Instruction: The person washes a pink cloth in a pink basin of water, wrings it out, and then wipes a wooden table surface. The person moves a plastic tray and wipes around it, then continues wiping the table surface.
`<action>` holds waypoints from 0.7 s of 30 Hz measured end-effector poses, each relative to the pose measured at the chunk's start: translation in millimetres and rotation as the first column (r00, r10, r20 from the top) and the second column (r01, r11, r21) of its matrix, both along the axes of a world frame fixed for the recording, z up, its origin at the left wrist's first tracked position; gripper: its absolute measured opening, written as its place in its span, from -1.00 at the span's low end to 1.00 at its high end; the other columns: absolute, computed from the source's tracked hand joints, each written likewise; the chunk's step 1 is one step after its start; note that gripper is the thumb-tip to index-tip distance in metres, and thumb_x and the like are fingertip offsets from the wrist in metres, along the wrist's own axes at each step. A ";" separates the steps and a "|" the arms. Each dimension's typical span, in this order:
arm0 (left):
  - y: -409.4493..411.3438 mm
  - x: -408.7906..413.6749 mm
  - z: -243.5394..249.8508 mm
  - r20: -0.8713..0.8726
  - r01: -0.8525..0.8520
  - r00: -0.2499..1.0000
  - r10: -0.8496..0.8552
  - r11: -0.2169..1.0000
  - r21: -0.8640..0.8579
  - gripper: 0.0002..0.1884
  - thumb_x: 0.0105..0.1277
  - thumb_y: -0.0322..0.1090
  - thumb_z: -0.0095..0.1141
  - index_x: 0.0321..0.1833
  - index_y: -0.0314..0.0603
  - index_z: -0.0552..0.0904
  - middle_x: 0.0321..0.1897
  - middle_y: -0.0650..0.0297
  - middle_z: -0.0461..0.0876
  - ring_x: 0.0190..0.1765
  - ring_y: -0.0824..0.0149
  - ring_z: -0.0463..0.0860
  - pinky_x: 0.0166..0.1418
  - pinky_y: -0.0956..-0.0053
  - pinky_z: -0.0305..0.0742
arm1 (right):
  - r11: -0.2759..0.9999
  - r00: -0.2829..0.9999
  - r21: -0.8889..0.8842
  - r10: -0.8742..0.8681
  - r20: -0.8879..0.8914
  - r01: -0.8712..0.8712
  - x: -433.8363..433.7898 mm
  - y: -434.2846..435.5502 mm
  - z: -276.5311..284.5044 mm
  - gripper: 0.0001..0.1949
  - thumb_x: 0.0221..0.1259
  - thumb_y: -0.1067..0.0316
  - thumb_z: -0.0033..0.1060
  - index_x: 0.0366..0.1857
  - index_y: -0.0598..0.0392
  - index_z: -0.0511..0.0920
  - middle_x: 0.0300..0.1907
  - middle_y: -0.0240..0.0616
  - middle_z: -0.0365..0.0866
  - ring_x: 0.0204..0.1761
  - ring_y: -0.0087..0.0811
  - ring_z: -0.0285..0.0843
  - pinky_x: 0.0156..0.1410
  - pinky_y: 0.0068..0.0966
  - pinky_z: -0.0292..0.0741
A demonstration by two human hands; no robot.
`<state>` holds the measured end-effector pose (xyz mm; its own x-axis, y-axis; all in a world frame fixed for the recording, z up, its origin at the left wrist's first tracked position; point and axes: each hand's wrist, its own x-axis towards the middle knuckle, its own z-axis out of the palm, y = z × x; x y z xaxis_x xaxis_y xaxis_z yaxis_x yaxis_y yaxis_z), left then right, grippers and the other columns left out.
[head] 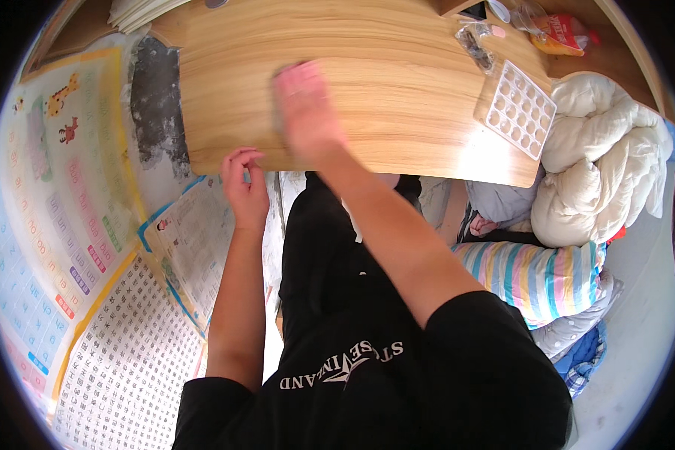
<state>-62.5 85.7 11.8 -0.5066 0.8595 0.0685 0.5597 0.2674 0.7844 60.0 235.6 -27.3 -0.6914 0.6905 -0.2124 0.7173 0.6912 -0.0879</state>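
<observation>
My right hand [304, 104] is blurred by motion over the left half of a wood-grain tabletop [394, 101]. It lies palm down, low on the surface or touching it. A thin dark edge shows along its left side; whether that is a held thing or a shadow, I cannot tell. At the table's front left edge is my left hand [244, 183], its fingers loosely bent and a gap beside the thumb. Nothing shows in it, and its fingertips are next to the table edge.
A white plastic tray with round cavities [521, 109] lies at the table's right, below a clear packet of dark items [475, 48]. A red and orange package [562, 35] sits on the shelf. Right stand a cream quilt [590, 163] and striped pillow [534, 275]; left, wall charts [129, 349].
</observation>
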 end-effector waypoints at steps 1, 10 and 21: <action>5.4 3.9 -0.5 0.018 -0.003 1.000 0.003 1.000 0.004 -0.72 0.41 -0.71 0.14 0.00 -0.18 0.78 0.10 0.13 0.74 0.25 0.12 0.67 0.28 0.34 0.60 | 0.978 0.979 -0.159 0.108 -0.172 -0.136 -14.2 -10.9 -0.3 -0.25 0.66 0.24 -0.05 0.85 0.13 0.04 0.90 -0.04 -0.06 0.93 -0.01 -0.27 0.97 -0.02 -0.27; 82.5 69.6 13.9 -0.038 0.207 0.978 -0.205 0.976 0.073 -0.70 0.39 -0.65 0.16 0.09 -0.18 0.77 0.13 0.13 0.76 0.24 0.10 0.67 0.23 0.25 0.67 | 0.967 0.764 -0.004 -0.205 -0.612 0.256 165.2 22.7 -24.3 -0.31 0.44 0.31 0.28 0.68 0.06 0.43 0.72 -0.08 0.43 0.77 0.02 0.29 0.85 -0.01 0.18; 237.1 302.5 -22.9 0.441 0.655 0.717 -0.539 0.737 -0.165 -0.52 0.59 -0.35 0.11 0.54 -0.09 0.67 0.16 -0.06 0.82 0.17 0.09 0.79 0.32 0.24 0.68 | 0.838 0.757 0.036 -0.473 -0.451 0.545 323.4 -15.9 -13.0 -0.35 0.59 0.32 0.15 0.73 0.12 0.36 0.77 -0.05 0.33 0.82 0.00 0.18 0.89 0.01 0.11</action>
